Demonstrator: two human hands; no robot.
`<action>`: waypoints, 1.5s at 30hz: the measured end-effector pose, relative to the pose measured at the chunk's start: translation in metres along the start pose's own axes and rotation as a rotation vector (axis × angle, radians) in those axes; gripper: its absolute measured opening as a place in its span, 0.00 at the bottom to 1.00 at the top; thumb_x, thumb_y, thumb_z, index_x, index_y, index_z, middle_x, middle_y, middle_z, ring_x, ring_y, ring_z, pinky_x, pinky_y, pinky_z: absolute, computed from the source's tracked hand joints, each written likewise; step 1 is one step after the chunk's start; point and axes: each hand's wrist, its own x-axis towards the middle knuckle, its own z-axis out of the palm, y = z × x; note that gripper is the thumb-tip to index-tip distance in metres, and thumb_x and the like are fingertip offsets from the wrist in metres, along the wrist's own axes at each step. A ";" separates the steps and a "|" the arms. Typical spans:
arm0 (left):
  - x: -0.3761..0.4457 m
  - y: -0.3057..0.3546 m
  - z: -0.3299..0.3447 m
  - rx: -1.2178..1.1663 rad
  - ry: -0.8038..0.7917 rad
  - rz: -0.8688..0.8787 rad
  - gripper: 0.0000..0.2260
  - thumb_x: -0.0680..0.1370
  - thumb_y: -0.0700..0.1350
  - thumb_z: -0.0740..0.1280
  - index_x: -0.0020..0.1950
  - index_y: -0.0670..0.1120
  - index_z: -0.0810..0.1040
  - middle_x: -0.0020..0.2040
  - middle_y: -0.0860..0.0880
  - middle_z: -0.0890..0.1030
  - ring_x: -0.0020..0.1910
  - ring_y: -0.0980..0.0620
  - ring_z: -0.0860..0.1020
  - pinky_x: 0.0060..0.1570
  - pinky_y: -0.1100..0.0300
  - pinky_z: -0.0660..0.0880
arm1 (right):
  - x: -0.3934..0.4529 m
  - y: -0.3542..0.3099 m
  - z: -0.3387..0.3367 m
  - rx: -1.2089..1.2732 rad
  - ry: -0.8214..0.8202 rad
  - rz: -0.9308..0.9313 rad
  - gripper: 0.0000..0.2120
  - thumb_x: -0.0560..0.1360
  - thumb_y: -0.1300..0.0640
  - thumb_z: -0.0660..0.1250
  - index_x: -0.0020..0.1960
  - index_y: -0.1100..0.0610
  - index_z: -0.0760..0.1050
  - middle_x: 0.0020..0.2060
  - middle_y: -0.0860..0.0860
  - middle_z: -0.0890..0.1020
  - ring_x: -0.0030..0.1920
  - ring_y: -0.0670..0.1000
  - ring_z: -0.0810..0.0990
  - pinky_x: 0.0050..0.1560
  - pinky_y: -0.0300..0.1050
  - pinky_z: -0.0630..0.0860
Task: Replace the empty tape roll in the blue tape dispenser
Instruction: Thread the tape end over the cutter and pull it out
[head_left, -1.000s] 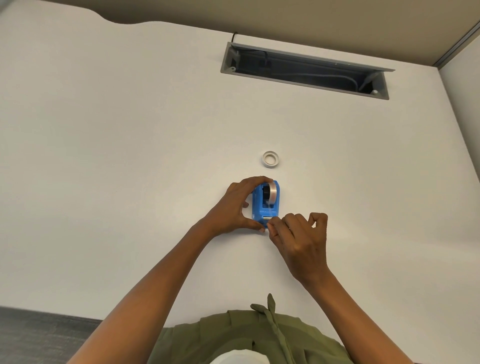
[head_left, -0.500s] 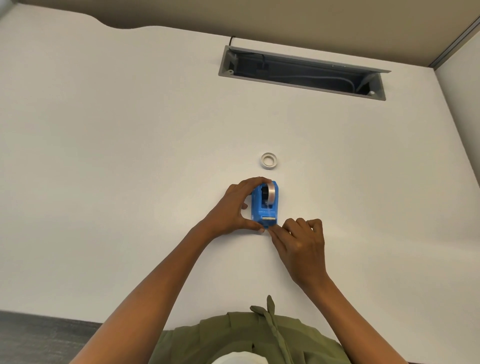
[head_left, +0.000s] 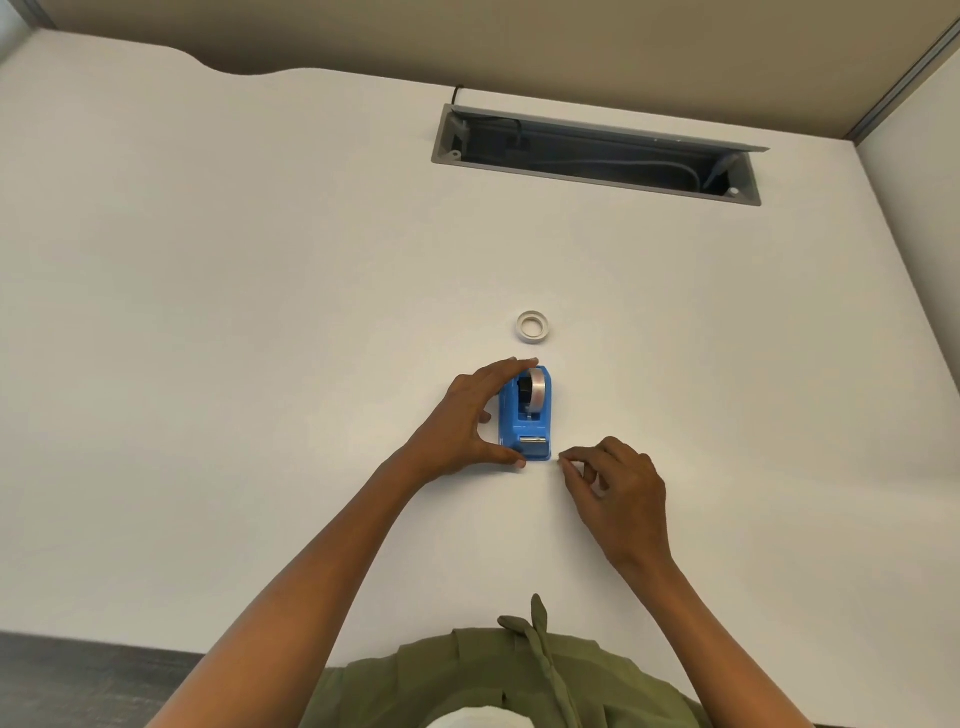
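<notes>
The blue tape dispenser (head_left: 524, 423) stands on the white desk (head_left: 260, 364), its cutter end toward me. A clear tape roll (head_left: 537, 396) sits in its cradle. My left hand (head_left: 467, 421) grips the dispenser from the left, fingers over the back top and thumb at the front corner. My right hand (head_left: 618, 488) rests just right of the cutter end, thumb and forefinger pinched together, a small gap away from the dispenser. Nothing visible lies between those fingertips. An empty white tape core (head_left: 533, 327) lies flat on the desk just beyond the dispenser.
A grey open cable tray (head_left: 597, 156) with cords inside is set into the desk at the back. A beige partition runs behind the desk, and a wall closes the right side. My green garment (head_left: 519, 675) shows at the near edge.
My right hand has drawn back from the cutter end toward the right and off the dispenser. My left hand keeps its grip on the dispenser.
</notes>
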 end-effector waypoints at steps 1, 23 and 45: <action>0.000 0.000 0.000 0.004 0.002 0.002 0.44 0.62 0.52 0.79 0.65 0.74 0.54 0.65 0.73 0.59 0.61 0.59 0.64 0.48 0.78 0.68 | 0.001 -0.002 -0.002 0.046 0.002 0.011 0.08 0.68 0.61 0.75 0.47 0.58 0.81 0.32 0.49 0.76 0.31 0.44 0.70 0.34 0.37 0.67; 0.001 -0.002 0.001 0.011 0.002 0.007 0.43 0.62 0.53 0.78 0.65 0.74 0.54 0.64 0.78 0.57 0.60 0.66 0.63 0.48 0.79 0.67 | 0.030 -0.023 -0.005 0.061 -0.116 -0.087 0.04 0.76 0.57 0.65 0.45 0.57 0.77 0.40 0.50 0.78 0.38 0.46 0.72 0.36 0.37 0.69; 0.001 -0.003 0.003 0.011 0.024 -0.066 0.48 0.62 0.54 0.79 0.67 0.75 0.47 0.60 0.74 0.61 0.56 0.73 0.64 0.47 0.81 0.67 | 0.017 -0.013 0.007 -0.510 0.261 -0.629 0.04 0.70 0.58 0.71 0.40 0.60 0.82 0.26 0.53 0.77 0.26 0.51 0.74 0.40 0.47 0.58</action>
